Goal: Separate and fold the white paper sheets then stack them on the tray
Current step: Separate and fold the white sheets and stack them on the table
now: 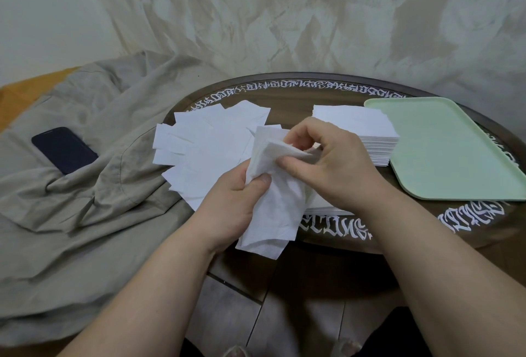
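Note:
A white paper sheet [273, 208] hangs in front of me above the table's near edge. My left hand [230, 208] grips its left side, thumb on top. My right hand [327, 163] pinches its upper right part, where thin layers look partly pulled apart. Behind the hands, on the left of the table, lies a loose pile of separated white sheets [205, 140]. A neat thick stack of white sheets [361, 126] stands at the back, beside the pale green tray [449, 154], which lies on the table's right side with nothing on it.
The round dark table [327, 86] has white lettering around its rim. A beige cloth [85, 174] covers the floor at left, with a dark phone [64, 149] lying on it. Another flat white stack [327, 208] shows under my right wrist.

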`<act>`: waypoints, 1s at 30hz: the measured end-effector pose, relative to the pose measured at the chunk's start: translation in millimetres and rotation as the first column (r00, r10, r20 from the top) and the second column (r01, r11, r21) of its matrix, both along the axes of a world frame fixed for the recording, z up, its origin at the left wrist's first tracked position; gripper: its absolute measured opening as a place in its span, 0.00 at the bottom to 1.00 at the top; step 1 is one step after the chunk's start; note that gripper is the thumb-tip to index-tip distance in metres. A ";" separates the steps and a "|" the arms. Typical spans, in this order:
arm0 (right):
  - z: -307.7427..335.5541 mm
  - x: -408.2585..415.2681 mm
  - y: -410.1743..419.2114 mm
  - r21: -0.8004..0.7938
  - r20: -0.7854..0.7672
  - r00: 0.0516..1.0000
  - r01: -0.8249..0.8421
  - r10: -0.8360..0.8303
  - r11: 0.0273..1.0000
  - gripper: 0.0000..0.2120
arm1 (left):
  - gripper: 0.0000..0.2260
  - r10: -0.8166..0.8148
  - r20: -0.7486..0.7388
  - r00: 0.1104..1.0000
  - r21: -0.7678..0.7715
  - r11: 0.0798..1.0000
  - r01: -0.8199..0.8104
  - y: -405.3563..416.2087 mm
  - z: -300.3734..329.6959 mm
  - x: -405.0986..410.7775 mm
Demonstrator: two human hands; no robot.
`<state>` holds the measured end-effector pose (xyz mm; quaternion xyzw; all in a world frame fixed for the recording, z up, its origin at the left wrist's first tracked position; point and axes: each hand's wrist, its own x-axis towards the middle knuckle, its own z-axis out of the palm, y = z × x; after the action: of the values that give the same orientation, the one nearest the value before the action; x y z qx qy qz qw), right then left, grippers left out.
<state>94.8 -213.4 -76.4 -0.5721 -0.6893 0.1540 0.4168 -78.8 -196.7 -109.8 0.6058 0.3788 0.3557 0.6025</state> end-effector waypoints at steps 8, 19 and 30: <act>-0.2 1.0 1.1 -0.034 -0.117 0.993 0.008 -0.012 0.999 0.07 | 0.09 -0.051 0.068 0.996 -0.055 0.997 0.055 0.4 0.2 2.1; -2.4 -0.6 3.5 -0.022 -0.143 0.987 0.070 -0.073 0.997 0.06 | 0.10 0.002 0.051 0.999 -0.063 0.998 0.001 1.7 -2.7 2.7; -4.2 8.7 -0.9 -0.175 -0.391 0.850 0.308 -0.353 0.935 0.07 | 0.19 0.252 0.419 0.872 -0.375 0.923 -0.086 13.0 10.8 -4.0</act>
<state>103.5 -214.3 -80.6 -0.6574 -0.4667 0.2346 0.5431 -82.8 -183.7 -99.0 0.3532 0.3342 0.4689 0.7373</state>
